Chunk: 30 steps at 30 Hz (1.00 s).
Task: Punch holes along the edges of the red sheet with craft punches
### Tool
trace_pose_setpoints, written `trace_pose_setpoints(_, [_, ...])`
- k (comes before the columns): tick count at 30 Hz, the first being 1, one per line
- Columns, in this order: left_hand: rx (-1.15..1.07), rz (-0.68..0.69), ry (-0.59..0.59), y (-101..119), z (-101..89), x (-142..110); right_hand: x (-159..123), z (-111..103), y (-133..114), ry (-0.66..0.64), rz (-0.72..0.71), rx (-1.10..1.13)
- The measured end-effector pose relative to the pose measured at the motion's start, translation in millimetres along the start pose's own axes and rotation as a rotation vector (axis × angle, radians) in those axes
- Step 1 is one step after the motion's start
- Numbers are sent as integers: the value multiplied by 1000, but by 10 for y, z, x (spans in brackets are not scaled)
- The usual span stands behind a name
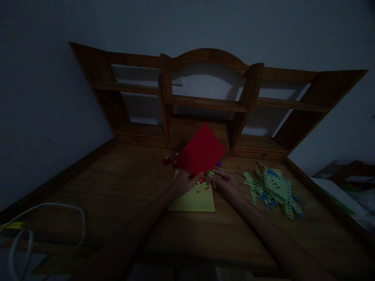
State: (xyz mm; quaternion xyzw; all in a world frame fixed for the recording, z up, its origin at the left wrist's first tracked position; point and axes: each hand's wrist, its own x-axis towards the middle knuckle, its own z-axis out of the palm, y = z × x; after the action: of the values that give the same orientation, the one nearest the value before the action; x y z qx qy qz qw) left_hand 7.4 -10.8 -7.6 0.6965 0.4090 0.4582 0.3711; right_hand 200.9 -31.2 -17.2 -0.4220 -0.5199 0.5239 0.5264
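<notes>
A red sheet of paper (202, 150) is tilted up over the desk, its lower edge pinched in my left hand (185, 183). My right hand (225, 183) grips a small green craft punch (209, 174) at the sheet's lower right edge. How far the paper sits inside the punch is hidden by my fingers. Beneath both hands lies a yellow sheet (191, 202) with several tiny red paper bits (202, 189) scattered on it, and a thin red edge shows under its right side.
Small red punches (166, 160) stand behind my left hand, with a purple one (219, 163) behind the red sheet. Punched green and blue paper scraps (277, 187) are piled at right. A wooden shelf unit (205, 102) backs the desk; a white cable (83, 222) loops at left.
</notes>
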Motion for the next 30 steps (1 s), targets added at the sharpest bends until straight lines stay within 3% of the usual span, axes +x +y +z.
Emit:
trace_pose_setpoints(9, [-48, -15, -77, -78, 29, 0, -17, 45, -76, -6, 158, 229])
trace_pose_setpoints(20, [-97, -44, -125, 113, -15, -30, -46, 82, -125, -8, 173, 255])
trace_pose_setpoints(30, [-104, -99, -144, 98, -35, -40, -57, 77, -119, -104, 160, 277])
